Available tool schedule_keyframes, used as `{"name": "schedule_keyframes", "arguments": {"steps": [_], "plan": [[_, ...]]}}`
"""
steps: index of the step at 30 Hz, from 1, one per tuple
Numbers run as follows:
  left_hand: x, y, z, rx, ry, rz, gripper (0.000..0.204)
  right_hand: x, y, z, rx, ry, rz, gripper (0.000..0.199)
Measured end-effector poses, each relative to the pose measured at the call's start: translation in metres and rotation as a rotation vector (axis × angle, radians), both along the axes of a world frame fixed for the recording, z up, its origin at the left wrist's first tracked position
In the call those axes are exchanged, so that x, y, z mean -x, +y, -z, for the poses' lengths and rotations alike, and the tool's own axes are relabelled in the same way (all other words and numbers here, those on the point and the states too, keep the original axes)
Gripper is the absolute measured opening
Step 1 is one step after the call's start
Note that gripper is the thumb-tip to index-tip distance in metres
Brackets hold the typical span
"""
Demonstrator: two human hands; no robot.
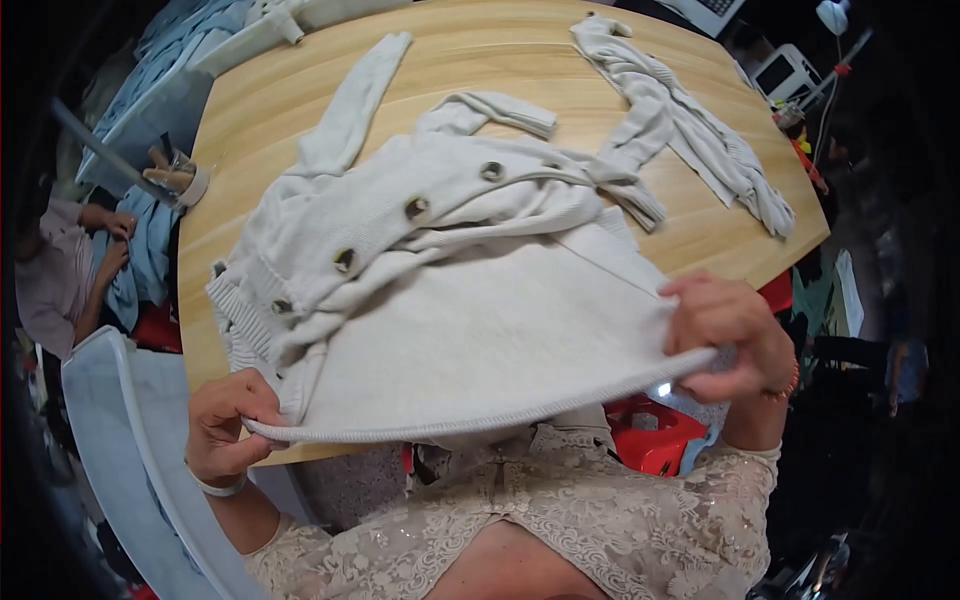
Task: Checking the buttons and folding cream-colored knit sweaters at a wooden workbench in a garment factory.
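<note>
- Head view: left hand (225, 425) pinches the near left corner of a cream knitted cardigan (440, 290), fingers clenched on its ribbed hem
- Right hand (728, 338) grips the same hem at the near right, stretching it taut
- Cardigan lies bunched on the wooden table (560, 110), dark buttons (416, 207) up
- Second cream garment (680, 120) lies at the far right, apart from the cardigan

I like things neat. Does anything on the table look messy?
Yes. The cream cardigan lies bunched, one sleeve flung out sideways. A second knit piece sprawls twisted at the table's far right.
</note>
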State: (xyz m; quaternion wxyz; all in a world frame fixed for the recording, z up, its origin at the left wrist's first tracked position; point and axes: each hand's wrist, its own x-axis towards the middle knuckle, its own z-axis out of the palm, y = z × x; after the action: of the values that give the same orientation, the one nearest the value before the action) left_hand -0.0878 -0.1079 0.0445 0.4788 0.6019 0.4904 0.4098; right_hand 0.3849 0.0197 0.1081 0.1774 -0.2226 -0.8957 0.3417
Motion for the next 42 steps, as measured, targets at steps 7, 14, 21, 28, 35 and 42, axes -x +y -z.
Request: {"name": "schedule_keyframes", "arguments": {"steps": [7,14,21,28,35,42], "plan": [[-0.009,0.028,0.047,0.163,0.083,-0.109,0.02,0.002,0.064,0.059,0.141,-0.209,0.54,0.025],[-0.044,0.001,0.079,0.112,0.072,-0.42,0.02,0.104,0.027,0.113,-0.513,-0.186,0.546,0.028],[-0.058,-0.004,0.083,-0.056,-0.154,-0.309,0.015,0.23,-0.041,0.133,0.191,0.226,0.06,0.044],[-0.048,-0.012,0.098,-0.099,-0.053,-0.385,0.009,0.242,-0.035,0.164,0.311,0.234,-0.008,0.017],[-0.039,0.019,0.084,-0.265,0.187,-0.532,0.012,0.237,-0.04,0.155,0.136,0.194,-0.006,0.019],[-0.037,0.024,0.085,-0.142,0.428,-0.436,0.018,0.244,-0.048,0.149,-0.023,0.164,-0.002,0.023]]}}
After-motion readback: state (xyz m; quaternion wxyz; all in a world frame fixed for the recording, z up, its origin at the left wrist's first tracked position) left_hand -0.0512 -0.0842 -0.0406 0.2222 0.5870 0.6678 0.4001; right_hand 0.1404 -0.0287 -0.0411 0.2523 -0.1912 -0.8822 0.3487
